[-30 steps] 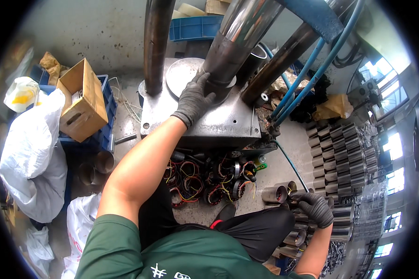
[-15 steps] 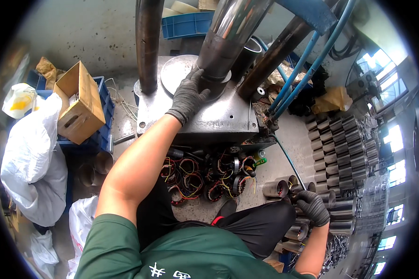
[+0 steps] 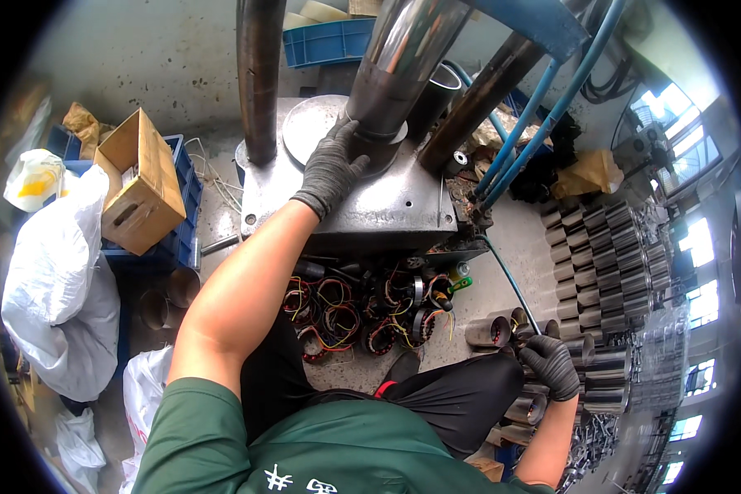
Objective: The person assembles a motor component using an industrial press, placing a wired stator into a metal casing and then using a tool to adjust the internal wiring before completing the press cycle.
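My left hand [image 3: 331,169], in a dark grey glove, reaches forward to a press. Its fingers are stretched out and its thumb stands apart, resting against the side of a dark round metal part [image 3: 379,155] under the shiny ram [image 3: 399,62]. The ram meets this part, and the hand hides some of it. A flat round disc [image 3: 305,132] lies beside it on the press bed [image 3: 346,216]. At the right, my right hand [image 3: 552,367], gloved likewise, is closed round the end of a long thin lever rod [image 3: 512,284] that slants down from the press.
Below the bed lie several wound stators [image 3: 337,317] with coloured wires. Metal sleeves [image 3: 605,247] are stacked at the right, with more near my right knee. A cardboard box [image 3: 144,185] and white sacks [image 3: 58,284] stand left. Steel columns [image 3: 261,82] and blue hoses [image 3: 543,128] flank the ram.
Both hands keep their places, the left against the round part and the right on the lever rod. Only the view has shifted slightly.
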The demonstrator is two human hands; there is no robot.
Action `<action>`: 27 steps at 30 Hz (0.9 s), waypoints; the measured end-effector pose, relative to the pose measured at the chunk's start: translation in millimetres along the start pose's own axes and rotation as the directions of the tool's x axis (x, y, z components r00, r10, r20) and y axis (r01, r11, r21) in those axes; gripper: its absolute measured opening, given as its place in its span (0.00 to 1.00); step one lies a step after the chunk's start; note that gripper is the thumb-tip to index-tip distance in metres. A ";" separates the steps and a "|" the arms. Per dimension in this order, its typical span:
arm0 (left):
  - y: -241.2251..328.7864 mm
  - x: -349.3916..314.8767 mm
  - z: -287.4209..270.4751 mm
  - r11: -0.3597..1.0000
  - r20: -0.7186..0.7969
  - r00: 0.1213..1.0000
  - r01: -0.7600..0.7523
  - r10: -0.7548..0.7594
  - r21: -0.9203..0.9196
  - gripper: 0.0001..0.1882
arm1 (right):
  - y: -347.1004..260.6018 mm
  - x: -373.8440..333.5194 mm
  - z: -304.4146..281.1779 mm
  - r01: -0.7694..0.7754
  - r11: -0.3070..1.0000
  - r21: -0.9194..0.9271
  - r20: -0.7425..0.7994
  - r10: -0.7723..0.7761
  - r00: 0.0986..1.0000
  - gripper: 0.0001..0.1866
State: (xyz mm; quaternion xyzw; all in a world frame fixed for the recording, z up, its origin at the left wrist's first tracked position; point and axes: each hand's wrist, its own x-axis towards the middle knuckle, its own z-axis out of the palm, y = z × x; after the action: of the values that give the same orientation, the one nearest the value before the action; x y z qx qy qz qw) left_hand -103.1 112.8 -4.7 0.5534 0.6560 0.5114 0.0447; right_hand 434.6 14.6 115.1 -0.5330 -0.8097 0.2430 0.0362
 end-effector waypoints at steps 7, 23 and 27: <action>5.6 0.0 -3.5 0.999 0.031 0.999 0.033 -0.032 -0.024 0.38 | -0.2 -0.3 0.0 0.006 0.999 -0.043 -0.017 -0.007 1.000 0.09; 12.2 -1.1 -6.8 0.998 0.073 0.996 0.061 -0.059 -0.033 0.38 | -10.1 12.1 -27.2 0.035 0.990 -0.137 0.168 -0.012 0.986 0.11; 12.9 0.1 -9.1 0.997 0.074 0.995 0.067 -0.065 -0.025 0.39 | -27.4 19.8 -40.6 -0.078 0.984 0.162 -0.001 0.079 0.997 0.15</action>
State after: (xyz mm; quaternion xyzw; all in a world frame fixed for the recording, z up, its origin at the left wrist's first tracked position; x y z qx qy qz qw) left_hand -100.0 105.5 9.0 0.5491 0.6647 0.4979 0.0933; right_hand 415.8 37.8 158.6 -0.5607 -0.7654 0.3074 0.0729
